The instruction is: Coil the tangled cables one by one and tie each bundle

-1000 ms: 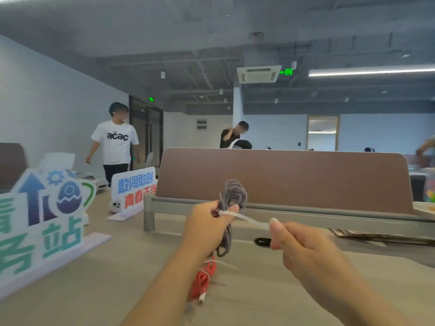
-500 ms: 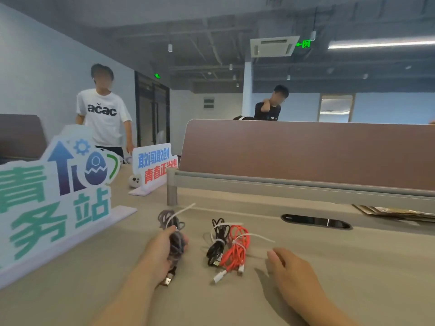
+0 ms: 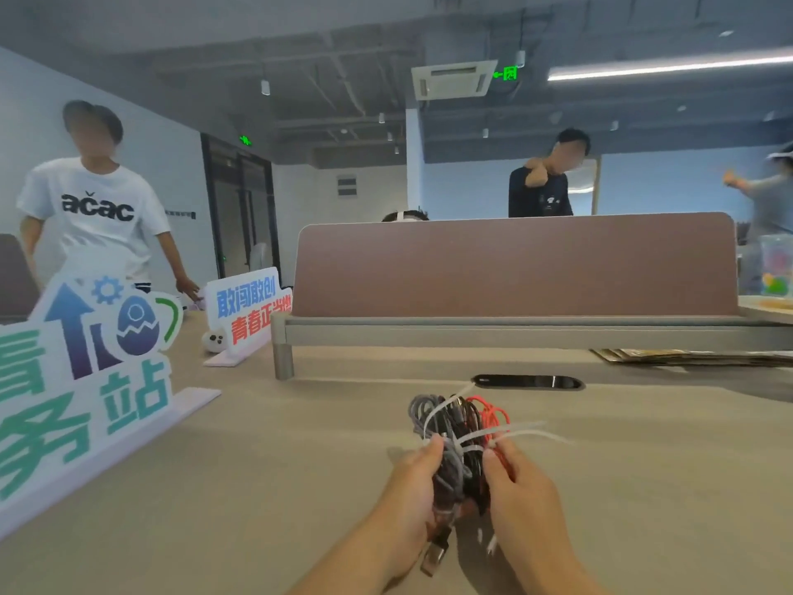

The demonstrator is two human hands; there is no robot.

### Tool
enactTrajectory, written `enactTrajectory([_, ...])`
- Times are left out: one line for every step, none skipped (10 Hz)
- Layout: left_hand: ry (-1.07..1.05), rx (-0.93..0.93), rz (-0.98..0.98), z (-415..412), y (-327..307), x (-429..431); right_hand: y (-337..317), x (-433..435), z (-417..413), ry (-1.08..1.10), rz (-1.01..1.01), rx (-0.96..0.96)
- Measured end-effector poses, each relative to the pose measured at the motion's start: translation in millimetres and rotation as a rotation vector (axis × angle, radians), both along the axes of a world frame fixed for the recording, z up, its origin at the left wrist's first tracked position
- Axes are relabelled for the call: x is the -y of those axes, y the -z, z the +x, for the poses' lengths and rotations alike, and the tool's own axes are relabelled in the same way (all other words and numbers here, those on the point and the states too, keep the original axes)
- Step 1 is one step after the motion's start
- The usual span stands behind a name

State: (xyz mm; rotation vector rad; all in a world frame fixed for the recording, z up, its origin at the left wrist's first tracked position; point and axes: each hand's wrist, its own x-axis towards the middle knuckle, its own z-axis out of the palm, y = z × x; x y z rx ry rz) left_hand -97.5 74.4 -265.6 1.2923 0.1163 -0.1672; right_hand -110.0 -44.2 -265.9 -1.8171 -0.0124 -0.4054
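My fingers (image 3: 433,450) of both hands clamp three tied coils (image 3: 457,435) together, upright. Desk (image 3: 300,457) lies bare around; signs (image 3: 86,380) stand left, divider (image 3: 515,268) behind.

A long beige desk (image 3: 266,478) is seen, with a slot-shaped cable opening (image 3: 527,382) cut into it. Two standing signs (image 3: 81,371) (image 3: 246,313) are set along its left side, a small white ball-like toy (image 3: 213,340) beside the farther one. Flat papers (image 3: 695,357) are laid at the right, below a brown divider panel (image 3: 515,268).
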Motion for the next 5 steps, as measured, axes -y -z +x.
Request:
enactTrajectory([-0.008, 0.062, 0.289, -19.7, 1.3, 26.0, 2.9, 27.2, -25.1, 0.069, -0.113, -0.072])
enactTrajectory([-0.111, 0.172, 0.75, -36.0, -2.9, 30.3, 2.8, 57.1, -45.4, 0.024, -0.385, -0.135])
enactTrajectory([-0.033, 0.199, 1.054, -56.6, -15.8, 30.1, -5.8, 84.7, -63.6, -0.015, -0.521, -0.212])
enactTrajectory([-0.064, 0.376, 1.046, -88.6, -42.7, 20.6, -32.1, 119.4, -81.9, 0.014, -0.416, -0.12])
enactTrajectory([-0.14, 0.71, 0.594, -128.0, -85.9, 6.4, -76.8, 150.0, -102.2, -0.131, -0.083, 0.161])
